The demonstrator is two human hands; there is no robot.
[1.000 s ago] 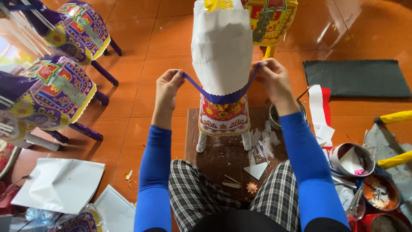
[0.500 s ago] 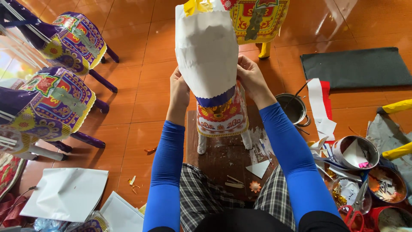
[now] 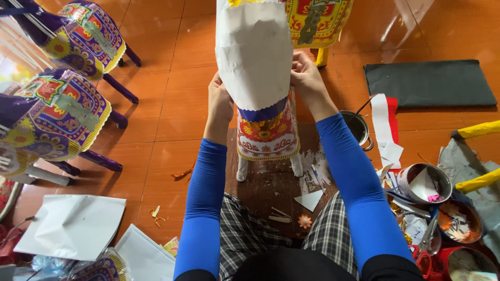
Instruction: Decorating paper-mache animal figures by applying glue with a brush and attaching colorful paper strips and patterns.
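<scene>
Between two raised hands, a white paper figure shaped like an animal's body stands upright on a dark wooden board, its lower part wrapped in a red-and-yellow patterned paper cloth edged above with a scalloped blue paper strip. Both arms, in bright blue sleeves, reach forward and up from the seated person's checked lap. The left hand lies flat against the figure's left flank, fingers together and pressed to the paper. The right hand curls against the right flank, fingertips bent onto the white surface; whether it pinches anything cannot be told. Purple patterned paper horses stand on the orange tiled floor to the left, scissors and tins to the right.
</scene>
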